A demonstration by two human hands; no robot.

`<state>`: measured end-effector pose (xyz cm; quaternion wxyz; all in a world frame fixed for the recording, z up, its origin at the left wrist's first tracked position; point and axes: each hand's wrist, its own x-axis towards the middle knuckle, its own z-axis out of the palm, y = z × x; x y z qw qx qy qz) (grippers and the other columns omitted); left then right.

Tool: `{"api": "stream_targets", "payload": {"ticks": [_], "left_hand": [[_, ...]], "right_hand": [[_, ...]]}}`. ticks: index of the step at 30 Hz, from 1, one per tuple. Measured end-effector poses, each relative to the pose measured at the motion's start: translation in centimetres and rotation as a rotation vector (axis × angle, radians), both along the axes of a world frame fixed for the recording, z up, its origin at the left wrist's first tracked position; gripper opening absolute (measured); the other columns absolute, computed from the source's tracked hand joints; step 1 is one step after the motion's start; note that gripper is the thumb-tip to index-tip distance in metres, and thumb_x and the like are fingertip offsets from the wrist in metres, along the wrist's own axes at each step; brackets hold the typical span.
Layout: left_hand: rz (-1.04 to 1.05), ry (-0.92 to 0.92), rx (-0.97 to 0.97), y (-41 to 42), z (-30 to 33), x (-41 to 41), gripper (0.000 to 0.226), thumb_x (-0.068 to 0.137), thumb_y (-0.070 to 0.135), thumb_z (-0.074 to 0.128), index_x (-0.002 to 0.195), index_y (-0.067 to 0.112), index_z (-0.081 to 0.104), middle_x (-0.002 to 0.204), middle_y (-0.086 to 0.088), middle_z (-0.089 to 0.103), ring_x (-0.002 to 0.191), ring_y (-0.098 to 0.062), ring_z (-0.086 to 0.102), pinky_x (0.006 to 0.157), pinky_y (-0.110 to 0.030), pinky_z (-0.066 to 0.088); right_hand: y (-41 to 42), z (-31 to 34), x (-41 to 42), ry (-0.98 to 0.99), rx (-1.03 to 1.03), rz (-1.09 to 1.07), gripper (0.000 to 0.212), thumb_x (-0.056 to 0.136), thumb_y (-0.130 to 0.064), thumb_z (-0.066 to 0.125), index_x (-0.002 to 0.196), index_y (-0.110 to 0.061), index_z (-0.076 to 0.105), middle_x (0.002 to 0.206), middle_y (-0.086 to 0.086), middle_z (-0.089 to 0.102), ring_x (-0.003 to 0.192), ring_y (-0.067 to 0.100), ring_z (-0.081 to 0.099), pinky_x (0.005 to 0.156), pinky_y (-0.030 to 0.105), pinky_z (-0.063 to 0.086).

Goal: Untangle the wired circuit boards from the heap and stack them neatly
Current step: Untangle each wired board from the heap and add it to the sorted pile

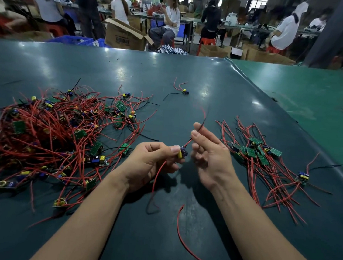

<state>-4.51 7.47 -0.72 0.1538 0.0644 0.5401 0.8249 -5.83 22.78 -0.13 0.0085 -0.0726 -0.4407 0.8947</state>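
A big tangled heap (48, 132) of small green circuit boards with red and black wires covers the left of the dark green table. My left hand (151, 162) pinches one small circuit board (182, 153) with a yellow and a blue part above the table's middle. Its red wires hang down toward me. My right hand (208, 157) pinches that board's black and red wires (201, 125) between thumb and forefinger, just right of the board. A sorted group of boards (254, 151) lies to the right, wires trailing toward me.
One lone wired board (185, 91) lies farther back on the table (182, 228). Another single board (303, 176) sits at the right by the table's edge. Beyond the far edge stand cardboard boxes (123, 36), blue crates and several seated people at other benches.
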Motion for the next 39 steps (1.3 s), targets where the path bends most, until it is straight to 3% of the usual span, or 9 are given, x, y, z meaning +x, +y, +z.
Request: {"api": "stream_targets", "payload": {"ticks": [5,8,12,15,23,26,30,35,39], "left_hand": [[-0.033,-0.029,-0.025,-0.2,0.1,-0.1,0.021,0.073,0.016,0.071,0.061,0.005,0.058,0.075,-0.02,0.069,0.062,-0.02,0.068,0.056,-0.022,0.054],[-0.042,-0.021,-0.05,-0.2,0.0,-0.2,0.017,0.072,0.016,0.071,0.057,0.013,0.063,0.075,-0.014,0.07,0.067,-0.021,0.067,0.059,-0.023,0.055],[-0.094,0.006,-0.081,-0.4,0.2,-0.2,0.028,0.072,0.015,0.077,0.05,0.017,0.061,0.068,-0.008,0.068,0.069,-0.023,0.064,0.053,-0.02,0.05],[-0.114,0.016,-0.113,-0.5,0.3,-0.2,0.028,0.077,0.018,0.067,0.049,0.018,0.061,0.067,-0.007,0.068,0.068,-0.023,0.063,0.051,-0.019,0.049],[-0.07,0.041,-0.056,-0.2,0.1,-0.1,0.026,0.077,0.012,0.067,0.052,0.018,0.061,0.072,-0.012,0.069,0.071,-0.023,0.068,0.054,-0.02,0.051],[-0.058,0.036,-0.052,-0.1,-0.1,-0.1,0.023,0.075,0.011,0.067,0.054,0.018,0.061,0.072,-0.014,0.069,0.073,-0.029,0.063,0.056,-0.022,0.052],[-0.062,0.047,-0.045,-0.1,-0.1,-0.1,0.027,0.078,0.007,0.069,0.054,0.016,0.059,0.072,-0.014,0.069,0.069,-0.024,0.067,0.055,-0.022,0.052],[0.006,0.0,0.019,0.1,-0.2,-0.2,0.019,0.073,0.009,0.066,0.059,0.009,0.053,0.075,-0.017,0.069,0.067,-0.022,0.07,0.054,-0.022,0.053],[-0.005,-0.01,0.018,0.0,-0.1,-0.1,0.02,0.074,0.008,0.065,0.06,0.007,0.052,0.071,-0.016,0.065,0.06,-0.018,0.067,0.054,-0.022,0.053]], "right_hand": [[-0.1,-0.4,-0.1,0.216,0.534,-0.203,0.018,0.079,0.003,0.076,0.079,-0.015,0.075,0.071,0.002,0.068,0.045,0.008,0.054,0.041,0.019,0.041],[0.3,-0.2,-0.3,0.135,0.417,-0.15,0.008,0.082,-0.005,0.076,0.078,-0.012,0.073,0.066,-0.001,0.068,0.045,0.01,0.055,0.039,0.02,0.042],[1.1,0.0,-0.5,0.083,0.216,-0.091,0.002,0.085,-0.007,0.072,0.083,-0.008,0.074,0.07,0.001,0.069,0.051,0.008,0.056,0.04,0.018,0.04],[1.1,0.0,-0.7,0.042,0.123,-0.102,0.014,0.083,0.001,0.07,0.088,-0.01,0.075,0.066,-0.002,0.067,0.05,0.005,0.054,0.04,0.015,0.038],[1.9,-0.2,-1.3,0.067,0.259,-0.27,0.008,0.082,-0.008,0.076,0.079,-0.013,0.07,0.069,0.002,0.073,0.043,0.009,0.051,0.037,0.018,0.037],[2.0,-0.3,-1.3,0.115,0.339,-0.276,0.012,0.085,-0.011,0.074,0.081,-0.011,0.063,0.071,0.005,0.074,0.041,0.01,0.052,0.037,0.018,0.037],[1.8,-0.4,-1.2,0.149,0.36,-0.238,0.015,0.091,-0.011,0.067,0.084,-0.011,0.054,0.077,0.008,0.075,0.043,0.012,0.055,0.036,0.019,0.037],[1.8,-0.2,-1.0,0.012,0.213,0.015,0.011,0.09,-0.019,0.066,0.09,-0.014,0.056,0.081,0.005,0.075,0.05,0.011,0.064,0.037,0.016,0.04],[1.6,-0.3,-0.4,-0.031,0.299,0.305,0.027,0.07,-0.03,0.074,0.089,-0.01,0.074,0.064,-0.005,0.064,0.045,0.005,0.047,0.036,0.014,0.029]]}}
